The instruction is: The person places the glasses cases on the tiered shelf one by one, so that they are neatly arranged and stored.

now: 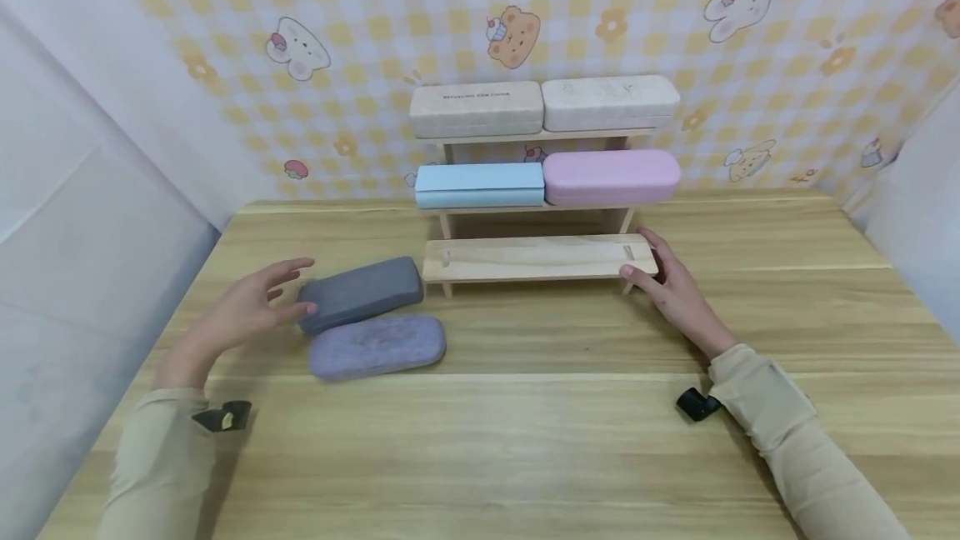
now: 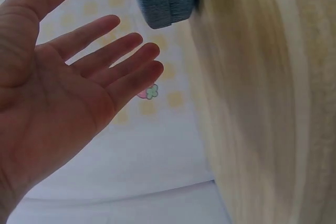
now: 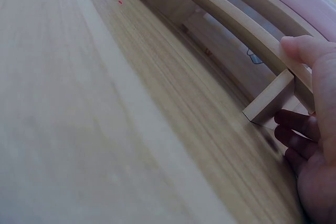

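Observation:
My left hand [image 1: 258, 307] is spread beside the dark grey glasses case [image 1: 363, 292], thumb overlapping its left end in the head view. In the left wrist view, that hand [image 2: 79, 72] has its fingers extended and holds nothing, with a case end [image 2: 163, 1] above the fingertips. A greyish-purple glasses case [image 1: 377, 347] lies just in front of the dark grey one. With the thumb on top and fingers around the end, my right hand [image 1: 671, 290] grips the bottom shelf [image 1: 536, 258] of a three-tier wooden rack at its right side.
On the rack's top tier sit a beige case [image 1: 476, 111] and a white case [image 1: 611, 103]. The middle tier bears a light blue case [image 1: 480, 187] and a pink case [image 1: 611, 177]. Behind the wooden table [image 1: 525, 440] hangs a yellow checked cloth [image 1: 420, 7].

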### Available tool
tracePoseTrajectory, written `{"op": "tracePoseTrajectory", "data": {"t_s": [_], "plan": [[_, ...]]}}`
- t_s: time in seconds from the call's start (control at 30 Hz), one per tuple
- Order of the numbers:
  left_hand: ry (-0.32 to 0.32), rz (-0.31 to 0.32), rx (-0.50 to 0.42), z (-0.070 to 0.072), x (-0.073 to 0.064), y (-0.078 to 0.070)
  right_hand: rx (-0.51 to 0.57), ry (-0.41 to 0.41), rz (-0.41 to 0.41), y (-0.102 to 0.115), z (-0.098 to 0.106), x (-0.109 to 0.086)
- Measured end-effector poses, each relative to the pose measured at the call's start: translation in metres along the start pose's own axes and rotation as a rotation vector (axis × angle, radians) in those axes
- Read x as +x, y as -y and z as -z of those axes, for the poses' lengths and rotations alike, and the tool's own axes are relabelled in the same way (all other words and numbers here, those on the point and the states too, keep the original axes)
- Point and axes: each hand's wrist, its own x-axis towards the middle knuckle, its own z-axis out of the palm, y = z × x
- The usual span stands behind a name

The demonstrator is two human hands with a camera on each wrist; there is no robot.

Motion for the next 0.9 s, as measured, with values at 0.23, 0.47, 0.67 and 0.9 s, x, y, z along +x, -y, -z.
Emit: {"op": "tracePoseTrajectory", "data": {"t_s": [0.23, 0.47, 0.67, 0.9], "plan": [[0.006, -0.014, -0.097, -0.002, 0.001, 0.011, 0.004, -0.006, 0.015, 0.002, -0.002, -0.001], [0.054, 0.035, -0.198, -0.004, 0.003, 0.021, 0.005, -0.010, 0.020, 0.003, -0.001, -0.001], [0.104, 0.025, -0.166, -0.010, 0.008, 0.024, 0.000, -0.011, 0.019, 0.003, -0.001, -0.002], [0.080, 0.032, -0.160, -0.019, 0.011, 0.029, -0.006, -0.011, 0.017, 0.001, -0.001, -0.001]]}}
